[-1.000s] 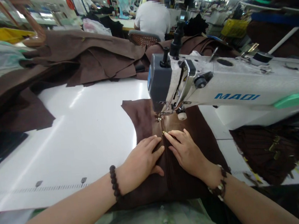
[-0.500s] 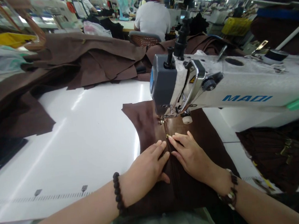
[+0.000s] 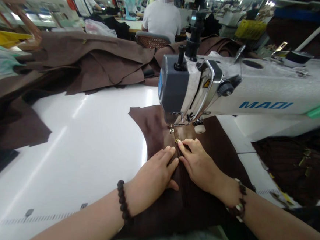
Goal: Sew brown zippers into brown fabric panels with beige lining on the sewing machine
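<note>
A dark brown fabric piece (image 3: 214,182) lies flat under the sewing machine (image 3: 202,90), with a zipper (image 3: 183,177) running lengthwise up it to the presser foot (image 3: 172,130). My left hand (image 3: 153,179) rests flat on the fabric left of the zipper, fingers stretched out and thumb apart. My right hand (image 3: 201,166) lies on the right side. Its index fingertip touches the gold zipper slider (image 3: 176,141) just in front of the foot, and its thumb is spread below. The needle tip is too small to make out.
More brown fabric pieces (image 3: 100,62) are heaped along the back of the white table (image 3: 95,147). A stack of dark pieces with metal zipper pulls (image 3: 293,165) lies at the right. Beyond, a person in a white shirt (image 3: 161,20) sits facing away.
The fabric and zipper slider have moved slightly forward, closer to the presser foot. Both hands have moved along with them, and the view has shifted a little.
</note>
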`<action>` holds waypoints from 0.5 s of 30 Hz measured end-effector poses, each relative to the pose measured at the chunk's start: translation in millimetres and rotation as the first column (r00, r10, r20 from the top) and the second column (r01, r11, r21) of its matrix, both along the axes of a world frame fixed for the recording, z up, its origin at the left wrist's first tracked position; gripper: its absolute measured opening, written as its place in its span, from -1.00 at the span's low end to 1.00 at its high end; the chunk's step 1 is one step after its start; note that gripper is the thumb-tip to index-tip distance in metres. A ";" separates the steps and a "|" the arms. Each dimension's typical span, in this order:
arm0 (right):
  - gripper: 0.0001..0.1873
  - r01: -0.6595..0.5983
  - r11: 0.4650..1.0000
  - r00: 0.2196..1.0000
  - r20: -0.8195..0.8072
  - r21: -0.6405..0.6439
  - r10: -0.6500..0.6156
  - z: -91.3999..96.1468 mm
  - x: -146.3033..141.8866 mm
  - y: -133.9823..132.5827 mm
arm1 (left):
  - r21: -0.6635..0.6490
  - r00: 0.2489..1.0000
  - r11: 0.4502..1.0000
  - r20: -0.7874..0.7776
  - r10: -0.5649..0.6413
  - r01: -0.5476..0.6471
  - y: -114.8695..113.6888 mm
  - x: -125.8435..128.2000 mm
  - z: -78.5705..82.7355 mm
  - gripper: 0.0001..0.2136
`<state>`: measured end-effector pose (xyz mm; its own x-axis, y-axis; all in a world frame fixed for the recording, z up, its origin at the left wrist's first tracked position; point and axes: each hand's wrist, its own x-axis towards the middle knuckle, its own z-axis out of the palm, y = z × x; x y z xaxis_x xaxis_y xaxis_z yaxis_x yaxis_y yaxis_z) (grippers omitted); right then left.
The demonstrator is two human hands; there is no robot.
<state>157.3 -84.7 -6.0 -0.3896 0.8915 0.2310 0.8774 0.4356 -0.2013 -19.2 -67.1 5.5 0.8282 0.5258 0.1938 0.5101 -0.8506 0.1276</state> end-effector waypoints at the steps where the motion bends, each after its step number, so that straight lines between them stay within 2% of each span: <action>1: -0.58 0.005 1.000 1.000 -0.013 -0.001 -0.005 0.1 -1.4 1.4 | 0.004 1.000 1.000 0.002 -0.004 0.004 1.7 0.2 -0.1 -0.42; 5: -0.56 0.037 0.999 0.996 -0.077 -0.029 -0.039 0.7 -5.8 8.9 | 0.006 1.000 1.000 -0.009 -0.016 0.016 10.8 1.4 1.4 -0.41; 9: -0.55 0.057 0.997 0.996 -0.073 -0.055 -0.061 1.1 -8.0 18.2 | -0.016 1.000 0.999 -0.013 -0.028 0.028 21.2 1.8 2.8 -0.39; 15: -0.54 0.063 0.998 0.996 -0.068 -0.021 -0.064 0.8 -7.6 31.5 | -0.038 0.999 0.998 -0.028 -0.042 0.041 35.3 1.5 1.7 -0.38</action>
<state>149.7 -53.1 -5.2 -0.3159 0.9185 0.2380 0.8869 0.3750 -0.2700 -17.7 -31.8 7.2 0.8545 0.4974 0.1501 0.4784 -0.8659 0.1458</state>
